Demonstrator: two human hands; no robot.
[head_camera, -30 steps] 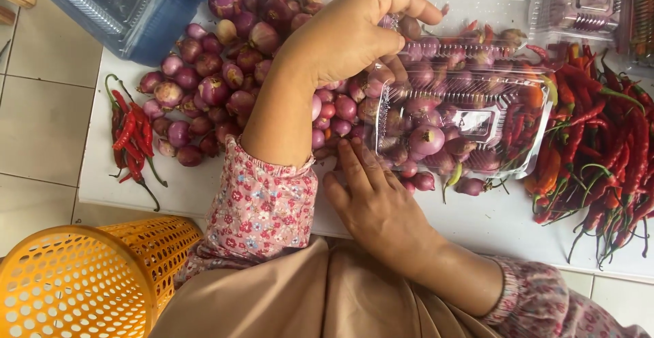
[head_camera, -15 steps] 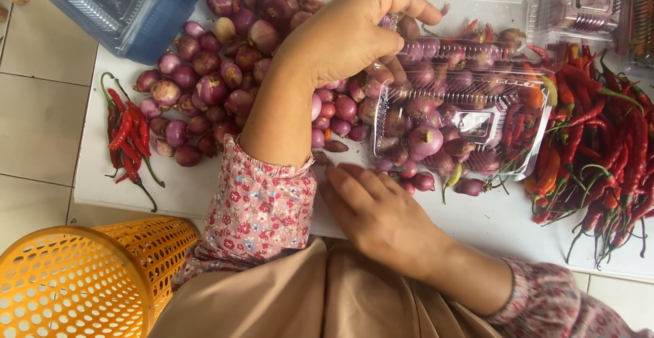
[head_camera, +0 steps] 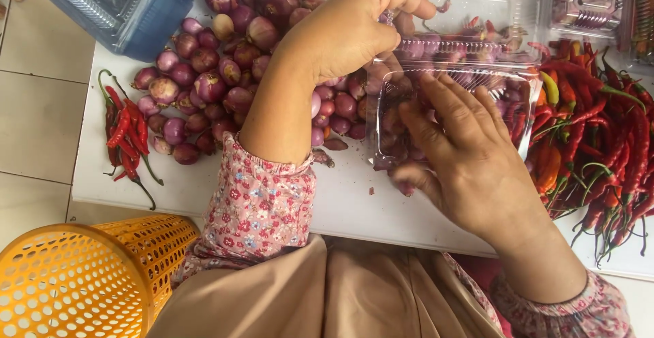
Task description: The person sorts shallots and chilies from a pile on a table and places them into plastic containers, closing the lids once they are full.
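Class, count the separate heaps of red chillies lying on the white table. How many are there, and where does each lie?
2. A small heap of red chillies lies near the table's left edge, beside the shallots; a large heap lies on the right, beside the clear container. More may continue beyond the frame.

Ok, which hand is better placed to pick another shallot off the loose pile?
Probably the left hand: it pinches a corner of the clear container, right beside the shallot pile. The right hand lies flat on that container, farther from the pile.
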